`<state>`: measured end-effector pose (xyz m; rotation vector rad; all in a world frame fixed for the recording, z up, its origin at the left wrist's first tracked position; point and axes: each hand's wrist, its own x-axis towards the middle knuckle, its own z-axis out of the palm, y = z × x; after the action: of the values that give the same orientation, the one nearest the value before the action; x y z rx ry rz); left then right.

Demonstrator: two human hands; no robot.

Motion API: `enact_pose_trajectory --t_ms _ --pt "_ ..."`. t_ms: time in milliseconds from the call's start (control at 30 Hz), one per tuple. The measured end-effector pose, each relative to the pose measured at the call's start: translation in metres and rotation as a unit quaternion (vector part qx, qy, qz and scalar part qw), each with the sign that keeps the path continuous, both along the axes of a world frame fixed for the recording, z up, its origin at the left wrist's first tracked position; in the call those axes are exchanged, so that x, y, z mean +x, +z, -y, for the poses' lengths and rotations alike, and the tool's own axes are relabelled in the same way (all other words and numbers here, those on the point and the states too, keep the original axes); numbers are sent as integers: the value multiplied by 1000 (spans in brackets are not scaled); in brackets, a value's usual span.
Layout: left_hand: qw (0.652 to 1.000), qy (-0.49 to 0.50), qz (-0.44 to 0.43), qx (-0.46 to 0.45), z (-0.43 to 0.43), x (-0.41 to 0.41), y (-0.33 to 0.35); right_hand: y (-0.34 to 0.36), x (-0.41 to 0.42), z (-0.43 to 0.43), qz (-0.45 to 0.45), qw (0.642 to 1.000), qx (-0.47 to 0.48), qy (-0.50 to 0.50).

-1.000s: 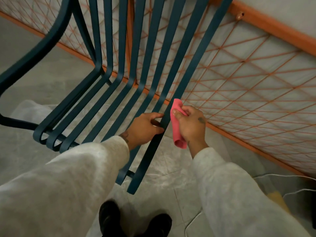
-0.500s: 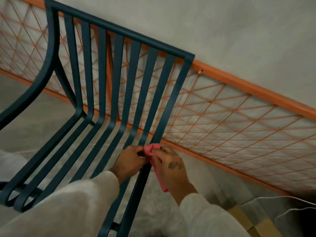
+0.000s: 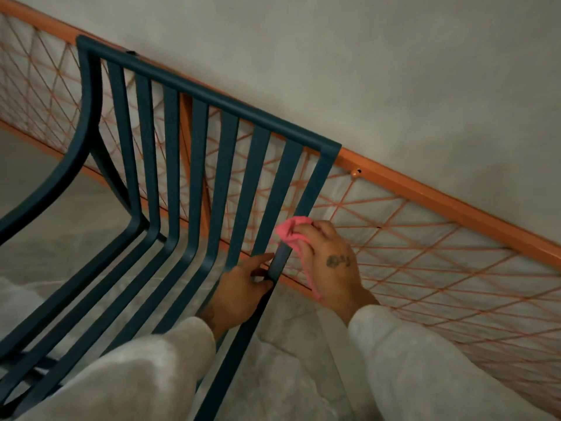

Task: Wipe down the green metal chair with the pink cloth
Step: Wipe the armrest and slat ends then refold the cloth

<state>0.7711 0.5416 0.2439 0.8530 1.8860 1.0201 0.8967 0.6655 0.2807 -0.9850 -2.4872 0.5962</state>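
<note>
So, going L to R: the chair (image 3: pixel 170 189) fills the left and middle of the view, dark green metal, its armrest (image 3: pixel 51 189) curving down at far left w/ nothing on it, then a row of flat slats running from the top rail (image 3: pixel 212 95) down the back and bending forward into the seat. It stands just in front of an orange railing (image 3: pixel 425 189) strung w/ crisscross cord, wall behind, so the back slats can be reached from the front only, prob why the person works from this side. Next, the left hand (image 3: pixel 243 290) sits at the bend of the outermost right slat (image 3: pixel 315 186), thumb and fingers pinched shut around that strip; judging by where it is, just below the cloth, it's there to brace the thin slat so it doesn't flex or let the chair shift while being rubbed. Right beside and a bit higher, the pink cloth (image 3: pixel 293 229) is bunched and folded over the same slat, low on the backrest, a tail of it hanging down under the palm. The right hand (image 3: pixel 331 256) is closed on the cloth, fingers pressing it onto the metal, wrapping front and edge at once, which likely cleans both faces in one pass. Both sleeves (image 3: pixel 425 360) are pale grey. Seems this slat is mid-wipe; upper part and top rail prob left to do, can't tell abt the other slats.
</note>
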Motion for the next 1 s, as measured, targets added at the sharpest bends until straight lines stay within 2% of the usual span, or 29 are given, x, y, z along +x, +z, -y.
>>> enact_pose_trajectory --t_ms 100,233,333,400,500,600,733,867,933,1000 --pt "999 -1 8 44 -17 0 11 23 -9 -29 -87 995 24 -35" --pt "994 15 14 107 -43 6 37 45 -22 -46 -166 983 -8 -82" --pt "989 19 0 145 -61 11 61 55 -29 -49 -274 952 -69 -118" --pt "987 22 -12 159 -71 12 72 51 -30 -43 -322 920 -161 -151" --pt "986 29 -35 159 -79 15 78 23 -24 -30 -325 884 -291 -168" --pt "988 30 -54 143 -79 17 79 2 -17 -23 -306 864 -361 -172" --pt "992 8 -44 114 -82 10 78 31 -19 -38 -304 865 -363 -164" --pt "996 5 -1 84 -82 8 78 75 -27 -72 -354 869 -316 -142" --pt "996 1 17 84 -82 9 80 77 -27 -74 -347 877 -306 -129" --pt "996 -3 16 87 -81 11 82 61 -23 -62 -331 870 -336 -142"
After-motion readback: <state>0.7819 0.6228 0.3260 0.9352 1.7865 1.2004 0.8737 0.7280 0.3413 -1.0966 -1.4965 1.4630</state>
